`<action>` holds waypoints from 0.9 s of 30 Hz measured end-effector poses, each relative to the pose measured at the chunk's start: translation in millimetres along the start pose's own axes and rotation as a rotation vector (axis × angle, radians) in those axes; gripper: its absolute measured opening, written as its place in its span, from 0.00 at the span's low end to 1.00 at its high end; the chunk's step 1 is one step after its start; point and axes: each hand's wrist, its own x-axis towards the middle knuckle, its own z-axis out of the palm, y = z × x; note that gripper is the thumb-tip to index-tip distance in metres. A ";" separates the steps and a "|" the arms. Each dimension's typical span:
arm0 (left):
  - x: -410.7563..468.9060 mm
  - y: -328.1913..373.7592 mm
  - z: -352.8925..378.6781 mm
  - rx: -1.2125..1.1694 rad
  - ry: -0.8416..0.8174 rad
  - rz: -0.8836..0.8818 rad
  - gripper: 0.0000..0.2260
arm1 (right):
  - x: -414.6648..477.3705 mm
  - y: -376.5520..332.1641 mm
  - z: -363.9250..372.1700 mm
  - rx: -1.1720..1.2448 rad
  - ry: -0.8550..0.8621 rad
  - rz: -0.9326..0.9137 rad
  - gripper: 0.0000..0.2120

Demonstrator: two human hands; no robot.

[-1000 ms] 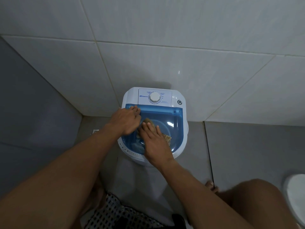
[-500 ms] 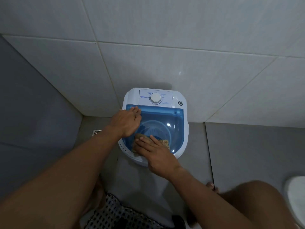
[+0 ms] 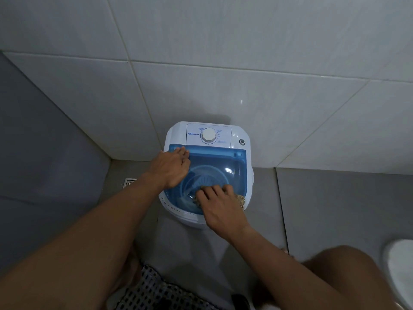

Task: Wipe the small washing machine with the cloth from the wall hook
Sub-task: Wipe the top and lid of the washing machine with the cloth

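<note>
Right hand (image 3: pixel 220 205): nearest the camera, palm down on the cloth (image 3: pixel 241 200), fingers (image 3: pixel 206 193) spread flat and pressing rather than clutching.
Cloth: tan and nubbly, mostly hidden under that hand, sitting on the front right part of the blue see-through lid (image 3: pixel 225 163).
Left hand (image 3: pixel 172 167): flat on the lid's back left corner, fingers loosely extended, holding nothing, just bracing.
Small washing machine (image 3: pixel 176 135): on the floor against the tiled wall, white timer dial (image 3: pixel 209 135) at the back.
Tip: I'd keep that brace on, wipe in overlapping passes, light pressure since the lid probably flexes.
</note>
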 end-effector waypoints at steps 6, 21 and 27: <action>0.7 -0.2 -0.1 0.000 -0.003 0.011 0.24 | 0.7 -13.3 -1.7 0.115 0.002 0.132 0.16; 3.2 -0.8 5.0 0.017 0.021 0.017 0.24 | 0.1 -32.5 14.1 0.307 -0.017 -0.083 0.27; 3.5 -2.3 4.8 0.028 0.024 0.030 0.23 | -0.5 -8.2 15.7 0.263 -0.056 -0.156 0.27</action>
